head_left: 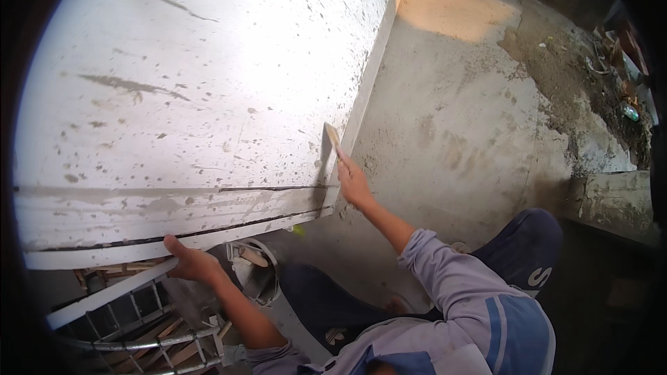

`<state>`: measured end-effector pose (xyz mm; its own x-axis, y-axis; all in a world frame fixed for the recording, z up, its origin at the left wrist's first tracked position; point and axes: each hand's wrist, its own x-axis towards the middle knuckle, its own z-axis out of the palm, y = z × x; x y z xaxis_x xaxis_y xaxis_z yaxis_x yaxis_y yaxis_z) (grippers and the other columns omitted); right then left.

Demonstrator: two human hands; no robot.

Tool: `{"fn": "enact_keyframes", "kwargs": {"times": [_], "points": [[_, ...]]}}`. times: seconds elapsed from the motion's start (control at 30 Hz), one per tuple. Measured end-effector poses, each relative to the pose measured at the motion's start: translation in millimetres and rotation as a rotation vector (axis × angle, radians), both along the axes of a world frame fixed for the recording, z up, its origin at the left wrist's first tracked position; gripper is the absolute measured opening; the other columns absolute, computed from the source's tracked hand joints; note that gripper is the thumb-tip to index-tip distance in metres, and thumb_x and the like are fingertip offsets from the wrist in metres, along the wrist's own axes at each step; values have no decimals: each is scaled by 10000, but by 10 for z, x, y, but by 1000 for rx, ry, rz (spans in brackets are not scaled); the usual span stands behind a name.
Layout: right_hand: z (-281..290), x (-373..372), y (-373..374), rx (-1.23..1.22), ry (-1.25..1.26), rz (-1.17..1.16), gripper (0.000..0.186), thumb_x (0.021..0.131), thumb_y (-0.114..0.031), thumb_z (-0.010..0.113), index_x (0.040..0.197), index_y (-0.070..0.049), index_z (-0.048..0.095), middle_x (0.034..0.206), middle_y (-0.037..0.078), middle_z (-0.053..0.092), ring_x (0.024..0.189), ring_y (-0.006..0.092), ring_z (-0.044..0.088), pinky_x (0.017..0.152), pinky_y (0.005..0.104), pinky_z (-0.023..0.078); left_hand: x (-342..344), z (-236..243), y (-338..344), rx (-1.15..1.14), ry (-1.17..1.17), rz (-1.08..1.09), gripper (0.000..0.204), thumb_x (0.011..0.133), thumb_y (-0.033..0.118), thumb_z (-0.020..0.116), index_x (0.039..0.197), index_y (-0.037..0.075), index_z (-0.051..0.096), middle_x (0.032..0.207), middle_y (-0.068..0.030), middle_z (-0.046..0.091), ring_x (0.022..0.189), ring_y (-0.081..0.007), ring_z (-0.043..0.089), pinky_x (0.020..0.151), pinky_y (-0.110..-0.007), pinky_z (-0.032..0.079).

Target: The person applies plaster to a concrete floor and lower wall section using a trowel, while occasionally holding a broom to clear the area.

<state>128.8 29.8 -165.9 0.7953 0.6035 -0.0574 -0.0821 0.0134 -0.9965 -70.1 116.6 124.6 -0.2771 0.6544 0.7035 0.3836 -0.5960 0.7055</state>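
The right hand point(354, 184) presses a scraper point(331, 140) (perhaps a trowel) against the white wall point(194, 83).

The slab point(194, 97) is white, flecked with grey spots and streaks, with two dark lines toward 6 o'clock. The floor point(458, 118) is grey with a tan patch at 12 o'clock. The sleeve point(479, 298) is lilac with blue stripes; the trousers point(528, 243) are navy.
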Motion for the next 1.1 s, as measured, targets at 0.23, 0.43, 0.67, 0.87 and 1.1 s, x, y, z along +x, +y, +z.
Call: {"fn": "enact_keyframes", "kwargs": {"times": [0.23,0.43,0.67,0.87,1.1], "points": [[-253,2358,73,23,464,80,435,995,-283,377,1415,-173,405,716,37,513,478,113,423,379,270,361,200,-11,-200,-219,-69,89,900,838,558,610,1242,-200,340,1184,-275,521,1025,-318,577,843,-388,534],[-836,949,113,34,-538,-267,427,991,-264,380,1406,-173,427,830,96,617,697,184,543,659,357,481,207,-3,-146,-93,-10,-10,939,844,579,589,1299,-187,292,1317,-292,401,1149,-337,500,956,-453,466],[-397,2449,108,-185,364,56,453,995,-303,389,1442,-233,364,838,101,624,542,150,478,507,293,454,197,-71,-156,-121,48,79,986,844,658,508,1271,-208,309,1270,-304,431,1127,-360,512,952,-473,481],[-284,1122,-130,-48,-185,126,472,1002,-319,327,1448,-164,337,1357,177,480,1220,302,477,1024,409,379,75,-6,-70,-132,28,95,1016,833,685,492,1283,-205,300,1281,-306,424,1132,-367,509,963,-488,470],[-43,2914,168,-113,270,104,455,1009,-334,334,1447,-213,336,643,2,435,426,82,330,332,239,315,108,-30,-112,-232,35,144,956,878,699,371,1333,-137,284,1331,-265,405,1172,-335,467,973,-429,444]]}}
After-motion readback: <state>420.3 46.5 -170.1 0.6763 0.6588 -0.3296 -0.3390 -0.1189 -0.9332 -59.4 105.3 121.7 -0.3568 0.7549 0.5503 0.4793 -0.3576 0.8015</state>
